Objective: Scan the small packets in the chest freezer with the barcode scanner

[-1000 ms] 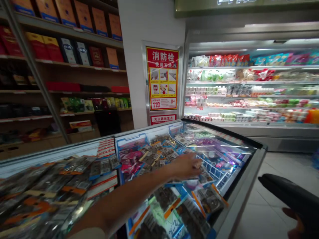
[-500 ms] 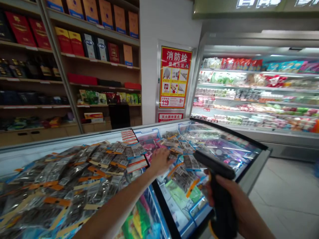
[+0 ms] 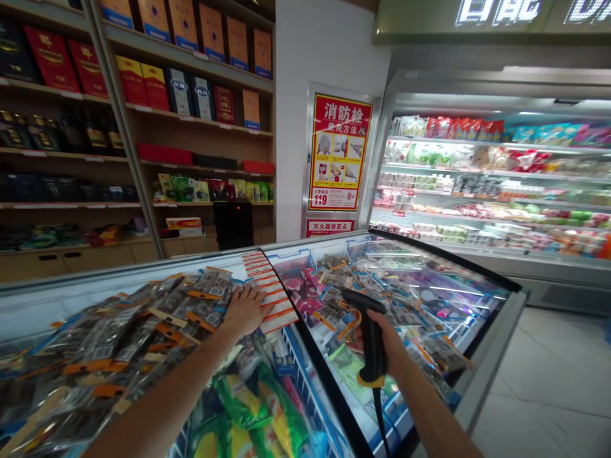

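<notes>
My right hand point(image 3: 389, 346) is wrapped around the grip of a black barcode scanner point(image 3: 372, 337) with a yellow-edged base and a cable hanging down. Its head points over the right half of the chest freezer point(image 3: 315, 356), above flat plastic packets. My left hand point(image 3: 245, 308) lies with fingers stretched out at the right edge of a big pile of clear packets point(image 3: 143, 331) with orange, blue and cream strips, beside a strip of orange-and-white price labels point(image 3: 270, 289). More such packets point(image 3: 341, 312) lie on the right half of the freezer.
Green and yellow bags point(image 3: 260, 407) fill a blue wire basket below my left forearm. Pink packets point(image 3: 303, 289) lie past the black divider. Shelves of boxes point(image 3: 191, 95) stand at left, a red fire-hydrant notice point(image 3: 338, 152) hangs ahead, and a lit refrigerated display point(image 3: 477, 184) stands at right.
My left hand has gone from the packets on the right half back left to the pile's edge. The scanner has moved left and farther forward. More of the price labels shows.
</notes>
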{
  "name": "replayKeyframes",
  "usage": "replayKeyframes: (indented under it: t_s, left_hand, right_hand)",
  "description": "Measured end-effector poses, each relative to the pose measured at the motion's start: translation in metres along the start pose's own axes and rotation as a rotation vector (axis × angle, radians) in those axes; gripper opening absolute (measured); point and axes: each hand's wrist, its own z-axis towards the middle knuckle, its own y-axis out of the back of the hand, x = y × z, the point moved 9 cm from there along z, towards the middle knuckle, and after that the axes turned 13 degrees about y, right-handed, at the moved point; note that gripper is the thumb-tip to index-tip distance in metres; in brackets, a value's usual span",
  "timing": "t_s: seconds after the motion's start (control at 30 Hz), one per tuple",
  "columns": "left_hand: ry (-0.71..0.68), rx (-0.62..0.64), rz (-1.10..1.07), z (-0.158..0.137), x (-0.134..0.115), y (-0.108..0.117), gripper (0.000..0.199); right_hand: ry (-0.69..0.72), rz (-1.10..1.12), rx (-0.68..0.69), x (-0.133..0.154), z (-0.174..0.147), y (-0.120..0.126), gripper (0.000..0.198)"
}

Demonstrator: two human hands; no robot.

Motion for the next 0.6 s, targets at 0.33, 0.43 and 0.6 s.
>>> replayKeyframes:
  t_s: [0.33,0.43,0.6]
  left_hand:
    - [0.108,0.069,-0.129,-0.020,-0.012,0.036,0.040]
    - [-0.056,0.224,-0.362,-0.042,-0.098,0.044,0.042]
    - [-0.100,0.338,-0.445,-0.063,-0.208,0.031,0.063]
  right_hand:
    - [0.049,0.058,0.088,0.028,0.033,-0.005,0.019]
    - [0.089,0.070,0.121,0.057,0.023,-0.008,0.022]
    - [0.176,-0.136,-0.011,0.110,-0.002,0.011,0.019]
